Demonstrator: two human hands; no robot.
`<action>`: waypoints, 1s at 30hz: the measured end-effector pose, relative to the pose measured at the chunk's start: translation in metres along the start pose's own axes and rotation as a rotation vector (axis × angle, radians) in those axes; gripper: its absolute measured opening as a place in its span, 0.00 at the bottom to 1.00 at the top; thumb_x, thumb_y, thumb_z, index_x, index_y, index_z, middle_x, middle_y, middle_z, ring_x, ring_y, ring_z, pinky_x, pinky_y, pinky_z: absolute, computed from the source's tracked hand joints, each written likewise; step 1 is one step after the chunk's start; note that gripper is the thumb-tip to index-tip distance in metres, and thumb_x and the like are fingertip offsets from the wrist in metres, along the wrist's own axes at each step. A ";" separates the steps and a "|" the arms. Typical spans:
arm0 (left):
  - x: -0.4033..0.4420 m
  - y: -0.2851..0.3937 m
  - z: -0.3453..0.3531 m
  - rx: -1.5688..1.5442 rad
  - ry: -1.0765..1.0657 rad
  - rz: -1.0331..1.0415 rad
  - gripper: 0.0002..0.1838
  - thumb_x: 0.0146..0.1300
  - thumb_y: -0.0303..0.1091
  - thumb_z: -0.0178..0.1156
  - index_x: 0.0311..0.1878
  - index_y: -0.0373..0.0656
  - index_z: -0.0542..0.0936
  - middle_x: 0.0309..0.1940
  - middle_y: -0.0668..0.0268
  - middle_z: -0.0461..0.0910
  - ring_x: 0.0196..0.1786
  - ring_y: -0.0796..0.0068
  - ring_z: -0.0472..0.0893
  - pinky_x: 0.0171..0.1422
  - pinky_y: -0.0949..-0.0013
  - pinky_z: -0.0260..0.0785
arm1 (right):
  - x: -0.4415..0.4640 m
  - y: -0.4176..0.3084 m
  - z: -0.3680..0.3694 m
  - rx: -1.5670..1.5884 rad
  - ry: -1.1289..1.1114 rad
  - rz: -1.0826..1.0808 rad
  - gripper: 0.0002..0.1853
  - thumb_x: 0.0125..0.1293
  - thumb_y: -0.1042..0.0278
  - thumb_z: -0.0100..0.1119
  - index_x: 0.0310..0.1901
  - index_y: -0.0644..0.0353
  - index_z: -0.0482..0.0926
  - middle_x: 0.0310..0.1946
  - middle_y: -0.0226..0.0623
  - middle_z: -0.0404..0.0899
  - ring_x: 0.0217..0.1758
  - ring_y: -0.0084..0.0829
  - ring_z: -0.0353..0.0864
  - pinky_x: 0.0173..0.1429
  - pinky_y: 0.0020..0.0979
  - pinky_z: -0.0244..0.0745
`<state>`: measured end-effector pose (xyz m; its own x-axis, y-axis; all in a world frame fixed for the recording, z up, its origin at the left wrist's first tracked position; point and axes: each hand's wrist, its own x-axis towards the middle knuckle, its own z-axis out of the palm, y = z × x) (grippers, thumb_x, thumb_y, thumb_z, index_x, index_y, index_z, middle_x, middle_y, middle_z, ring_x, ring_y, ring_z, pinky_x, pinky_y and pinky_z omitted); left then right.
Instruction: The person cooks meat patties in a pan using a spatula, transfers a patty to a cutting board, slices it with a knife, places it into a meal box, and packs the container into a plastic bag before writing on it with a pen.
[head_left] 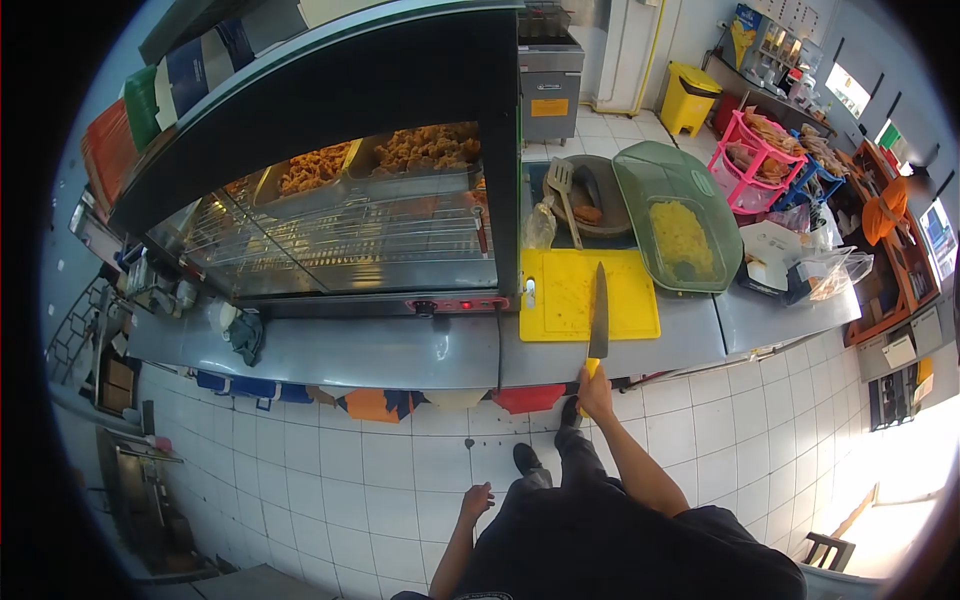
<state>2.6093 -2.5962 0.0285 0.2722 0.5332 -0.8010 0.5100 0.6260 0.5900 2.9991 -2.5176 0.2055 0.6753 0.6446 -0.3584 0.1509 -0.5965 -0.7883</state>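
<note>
My right hand (595,393) is wrapped round the yellow handle of a large knife (600,315). The knife's blade points away from me, over the right part of a yellow cutting board (555,300). Low beside my body, away from the counter, hangs my left hand (478,500), its fingers curled; whether they hold anything is too small to tell. Behind the board a slotted spatula (562,185) rests across a dark round pan (605,215). To the right of the pan, a green translucent container (725,215) holds a pale yellow shredded food (680,238).
A heated glass display case (400,304) with trays of fried food (425,150) stands on the steel counter (370,350). Plastic bags (835,275) lie at the right end. Farther back are pink baskets (740,165), a yellow bin (690,100) and a person in orange (885,210).
</note>
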 end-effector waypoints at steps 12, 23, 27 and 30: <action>-0.026 -0.023 -0.010 -0.111 0.061 -0.233 0.28 0.67 0.52 0.53 0.51 0.32 0.75 0.38 0.51 0.83 0.32 0.62 0.84 0.31 0.66 0.73 | 0.011 0.019 0.027 -0.137 0.020 -0.055 0.20 0.73 0.54 0.45 0.43 0.69 0.66 0.26 0.58 0.79 0.23 0.51 0.82 0.28 0.47 0.77; 0.000 0.023 -0.001 -0.071 0.030 -0.112 0.24 0.68 0.53 0.54 0.47 0.36 0.76 0.36 0.58 0.82 0.30 0.69 0.83 0.32 0.68 0.72 | -0.002 -0.011 0.039 -0.255 -0.028 -0.065 0.19 0.72 0.53 0.46 0.46 0.66 0.66 0.33 0.67 0.78 0.41 0.65 0.78 0.46 0.59 0.71; 0.004 0.028 -0.001 -0.014 0.039 -0.128 0.25 0.69 0.52 0.52 0.47 0.35 0.76 0.36 0.57 0.83 0.31 0.69 0.84 0.32 0.68 0.73 | -0.005 -0.019 0.027 -0.405 -0.026 -0.108 0.18 0.72 0.54 0.46 0.46 0.65 0.64 0.31 0.64 0.79 0.38 0.64 0.79 0.44 0.58 0.73; 0.006 0.025 -0.004 0.032 0.036 -0.126 0.25 0.69 0.51 0.50 0.47 0.32 0.76 0.35 0.56 0.84 0.32 0.67 0.85 0.32 0.67 0.74 | -0.010 -0.030 0.005 -0.460 -0.043 -0.136 0.17 0.72 0.55 0.47 0.46 0.64 0.64 0.29 0.62 0.80 0.36 0.63 0.80 0.42 0.58 0.73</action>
<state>2.6208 -2.5752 0.0392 0.1747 0.4719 -0.8642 0.5644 0.6712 0.4806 2.9844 -2.5042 0.2300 0.5986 0.7445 -0.2956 0.5461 -0.6492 -0.5294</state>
